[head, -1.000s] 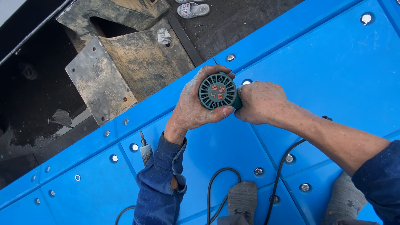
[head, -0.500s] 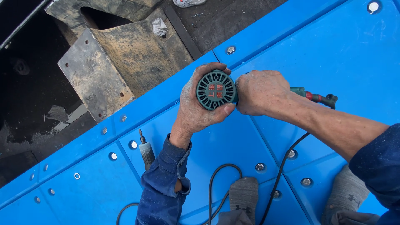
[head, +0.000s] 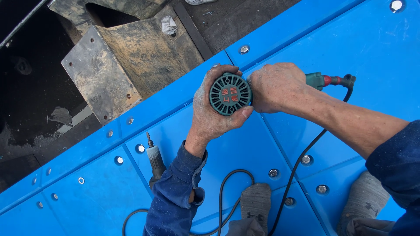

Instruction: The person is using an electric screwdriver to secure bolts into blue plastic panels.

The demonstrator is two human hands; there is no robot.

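My left hand and right hand both clamp the round green-vented power tool onto the blue bolted plastic panel. Its black cord trails to 6 o'clock past my feet; snagging it could jerk the tool sideways.

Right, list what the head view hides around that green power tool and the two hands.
- Working end of the green power tool: under its body and both hands.
- Left hand fingertips: wrapped behind the tool.
- Right hand fingers: curled under the palm.
- Black cord: cut by the bottom edge.
- Second tool: partly behind the left sleeve.
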